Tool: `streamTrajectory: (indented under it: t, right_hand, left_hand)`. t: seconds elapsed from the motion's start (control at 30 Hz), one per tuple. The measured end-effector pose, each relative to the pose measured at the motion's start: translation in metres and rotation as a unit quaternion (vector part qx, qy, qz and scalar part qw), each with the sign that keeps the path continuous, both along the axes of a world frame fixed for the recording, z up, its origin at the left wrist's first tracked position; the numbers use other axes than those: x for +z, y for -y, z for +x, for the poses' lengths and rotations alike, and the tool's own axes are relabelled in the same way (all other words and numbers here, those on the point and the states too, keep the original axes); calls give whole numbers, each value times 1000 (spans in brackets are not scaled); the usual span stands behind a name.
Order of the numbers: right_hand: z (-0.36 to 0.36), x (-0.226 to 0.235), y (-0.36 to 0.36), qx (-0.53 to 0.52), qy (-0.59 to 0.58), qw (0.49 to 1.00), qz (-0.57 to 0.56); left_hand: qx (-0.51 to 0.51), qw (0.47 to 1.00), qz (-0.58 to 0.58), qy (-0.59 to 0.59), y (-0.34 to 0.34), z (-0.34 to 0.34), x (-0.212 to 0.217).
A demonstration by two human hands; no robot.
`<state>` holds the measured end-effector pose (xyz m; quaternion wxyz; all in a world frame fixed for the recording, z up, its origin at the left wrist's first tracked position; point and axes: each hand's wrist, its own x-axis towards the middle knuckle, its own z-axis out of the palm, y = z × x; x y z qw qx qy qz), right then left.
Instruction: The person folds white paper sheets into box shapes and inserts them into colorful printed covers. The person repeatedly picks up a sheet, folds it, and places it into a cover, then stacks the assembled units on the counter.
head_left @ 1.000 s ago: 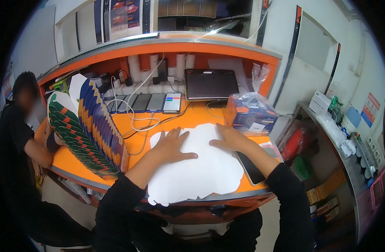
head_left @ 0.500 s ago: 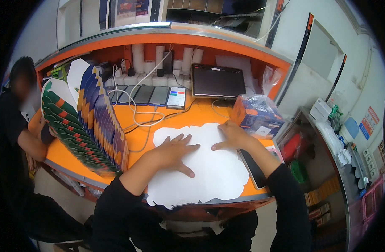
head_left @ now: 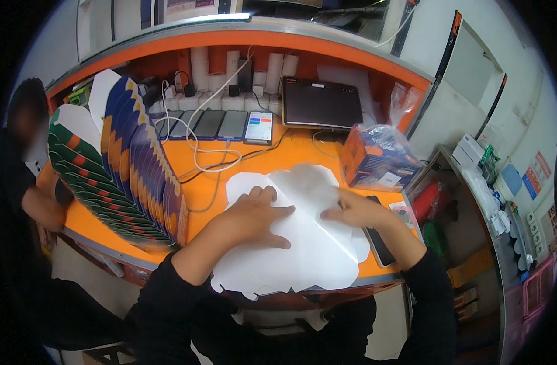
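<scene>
Orange counter (head_left: pixel 303 155): hands (head_left: pixel 254 216) on white cardboard cut-out (head_left: pixel 303 249).

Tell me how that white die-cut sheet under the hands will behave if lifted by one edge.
The white sheet looks thin and wide, so it would probably droop. Its fold line suggests it bends easily there. The left hand pressing it flat hints it slides readily on the smooth orange counter.

sheet's (head_left: pixel 303 243) middle under hands (head_left: pixel 254 216)

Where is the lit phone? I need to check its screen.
In the head view the lit phone lies at the back of the orange counter, just left of the dark tablet, rightmost in a row of phones.
</scene>
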<state>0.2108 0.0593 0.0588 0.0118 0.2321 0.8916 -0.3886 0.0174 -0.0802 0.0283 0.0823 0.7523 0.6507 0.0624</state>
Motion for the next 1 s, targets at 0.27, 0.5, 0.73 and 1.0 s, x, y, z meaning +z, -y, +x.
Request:
streamTrajectory:
  t: [0.27,0.5,0.73,1.0]
  right_hand:
    - [2,-6,47,116,47,969,213]
    - [35,-31,52,9,-82,961,266]
    - [69,24,22,-208,-328,905,174]
    - [51,-33,-19,-211,-185,939,-198]
  left_hand:
    - [58,998,-23,-10,7,11,8]
    - [104,949,277,108,-9,1,13]
    - [174,893,166,380,22,3,61]
    - [216,876,431,19,33,31,2]
